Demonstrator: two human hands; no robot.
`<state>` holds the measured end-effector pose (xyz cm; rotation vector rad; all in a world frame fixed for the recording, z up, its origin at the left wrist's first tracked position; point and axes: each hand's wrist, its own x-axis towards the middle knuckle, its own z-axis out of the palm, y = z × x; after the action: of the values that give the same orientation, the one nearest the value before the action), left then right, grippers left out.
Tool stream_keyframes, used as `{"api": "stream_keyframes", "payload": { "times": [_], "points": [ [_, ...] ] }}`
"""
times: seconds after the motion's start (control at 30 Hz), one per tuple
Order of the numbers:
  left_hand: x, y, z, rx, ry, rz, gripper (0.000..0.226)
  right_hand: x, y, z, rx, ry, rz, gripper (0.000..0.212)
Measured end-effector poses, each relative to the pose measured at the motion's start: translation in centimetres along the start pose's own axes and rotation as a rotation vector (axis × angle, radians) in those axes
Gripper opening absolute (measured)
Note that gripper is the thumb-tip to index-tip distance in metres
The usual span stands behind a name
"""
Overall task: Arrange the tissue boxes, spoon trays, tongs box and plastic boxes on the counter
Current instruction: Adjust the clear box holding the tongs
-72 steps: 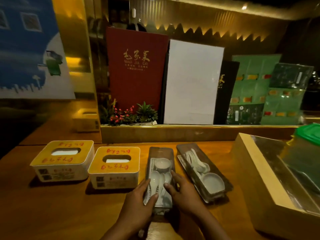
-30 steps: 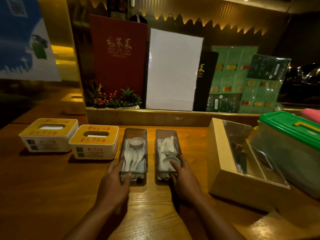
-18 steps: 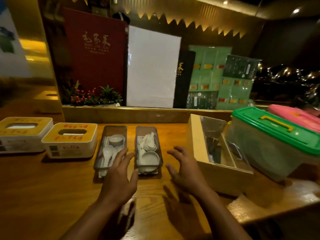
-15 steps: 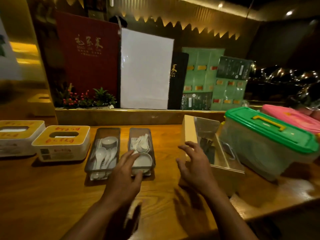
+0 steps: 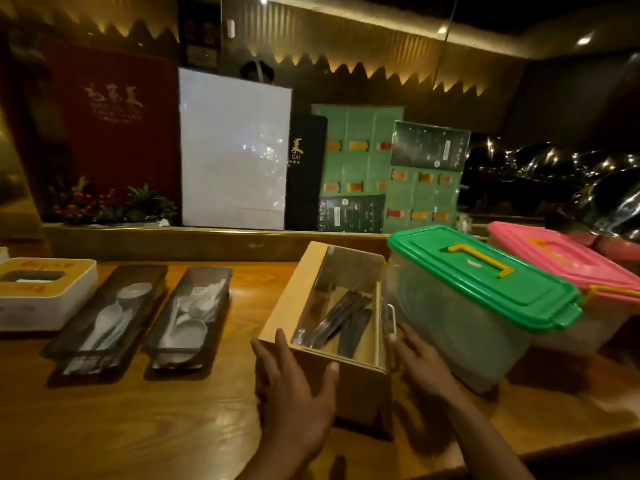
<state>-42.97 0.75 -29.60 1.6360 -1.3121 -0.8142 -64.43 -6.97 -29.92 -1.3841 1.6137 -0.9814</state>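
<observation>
Two hands on the tongs box (image 5: 325, 336) now, at about 5 o'clock on the tabletop (image 5: 138, 420). Left hand (image 5: 298, 386) has a spread grip, palm flat on the near-left corner, thumb up over the front rim. Right hand (image 5: 420, 362) sits at the near-right corner, fingers wedged toward the narrow gap between the box and the green-lid plastic box (image 5: 474, 306); its grip looks loosely spread, not clamped, though the fingertips are partly hidden.

Risk: that gap is very tight. Swinging or shoving the box toward 3 o'clock would likely bump the green-lid box, which could in turn nudge the pink-lid plastic box (image 5: 568, 268) just behind it near the tabletop's right end. The tongs (image 5: 337, 317) lie loose inside and would probably rattle or slide on a jerk. Open-palm contact may slip on smooth wood.

Orientation: the box's long axis runs roughly 6 to 12 o'clock, skewed a little toward 1, so not parallel with the two spoon trays (image 5: 149, 317) at 9 o'clock, which slant toward 1 more. One tissue box (image 5: 41, 292) at far 9 o'clock. Tongs lie along the box's length.
</observation>
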Motion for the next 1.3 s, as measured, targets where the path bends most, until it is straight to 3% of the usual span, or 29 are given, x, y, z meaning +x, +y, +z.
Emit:
{"api": "stream_keyframes", "payload": {
  "times": [0.13, 0.27, 0.4, 0.53, 0.8, 1.13, 1.3],
  "points": [
    [0.0, 1.7, 3.1, -0.119, 0.012, -0.139, 0.109, 3.2, 0.6, -0.4, 0.341, -0.114, 0.151, 0.043],
    [1.1, 2.0, 4.0, -0.137, 0.061, -0.196, 0.116, 6.1, 1.2, 0.4, 0.448, -0.173, 0.211, 0.066],
    [2.6, 2.2, 4.1, -0.080, 0.120, -0.229, 0.121, 8.1, 1.6, 1.3, 0.556, -0.243, 0.183, 0.057],
    [6.4, 1.0, 3.6, -0.073, 0.178, -0.223, 0.129, 10.4, 0.8, 2.4, 0.532, -0.265, 0.167, 0.043],
    [16.1, -2.0, 0.2, -0.062, 0.245, -0.168, 0.123, 15.2, -0.9, 4.5, 0.492, -0.295, 0.208, 0.049],
    [25.0, -4.0, -4.1, -0.221, 0.091, -0.106, 0.108, 18.8, -2.2, 5.6, 0.394, -0.199, 0.206, 0.055],
    [28.5, -4.6, -5.4, -0.197, 0.004, -0.031, 0.099, 19.7, -1.9, 7.2, 0.364, -0.119, 0.219, 0.091]
  ]
}}
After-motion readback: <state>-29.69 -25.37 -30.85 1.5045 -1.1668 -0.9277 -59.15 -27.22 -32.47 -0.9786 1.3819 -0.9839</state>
